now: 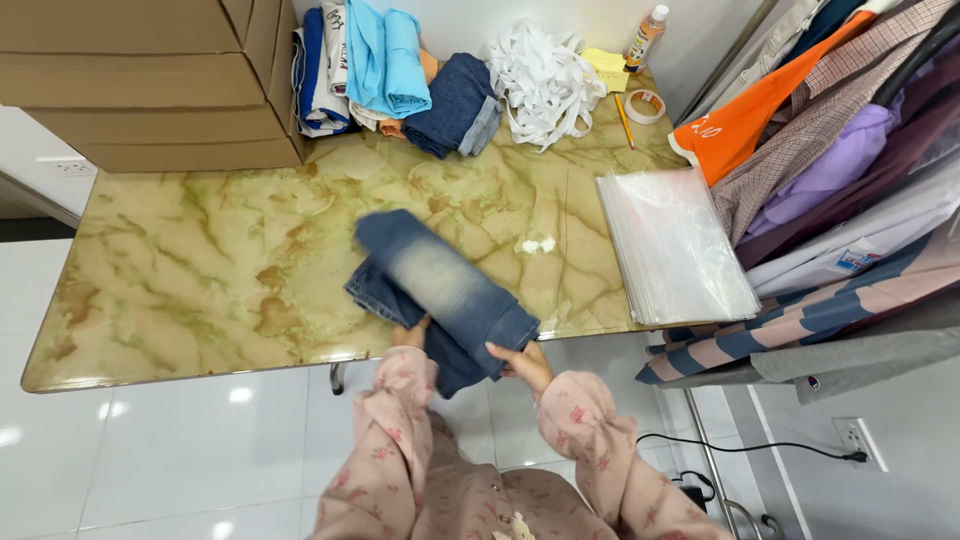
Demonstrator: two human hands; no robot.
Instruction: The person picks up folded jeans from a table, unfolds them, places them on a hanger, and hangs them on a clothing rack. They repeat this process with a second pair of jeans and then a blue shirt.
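Two hands grip one pair of folded blue jeans (pixel 440 290) at the near edge of the marble-pattern table (pixel 200 270); denim is dark at the edges with a faded pale patch down the top fold, blurred, lower part hanging off the table edge toward the person. Left to right: cardboard boxes (pixel 140 80) stacked at the far left corner, then a pile of folded clothes (pixel 390 75) in blue, white and denim, a heap of white straps (pixel 545 75), a pencil (pixel 624 120), a tape roll (pixel 645 105) and a bottle (pixel 647 35). Left hand (pixel 410 332) sits under the jeans' left side, fingers mostly hidden by cloth, so cannot tell how far they spread. Right hand (pixel 520 365) pinches the lower right corner, fingers closed on the denim. Further right a stack of clear plastic bags (pixel 670 245) lies flat on the table, and hanging garments (pixel 840 150) crowd the right edge.
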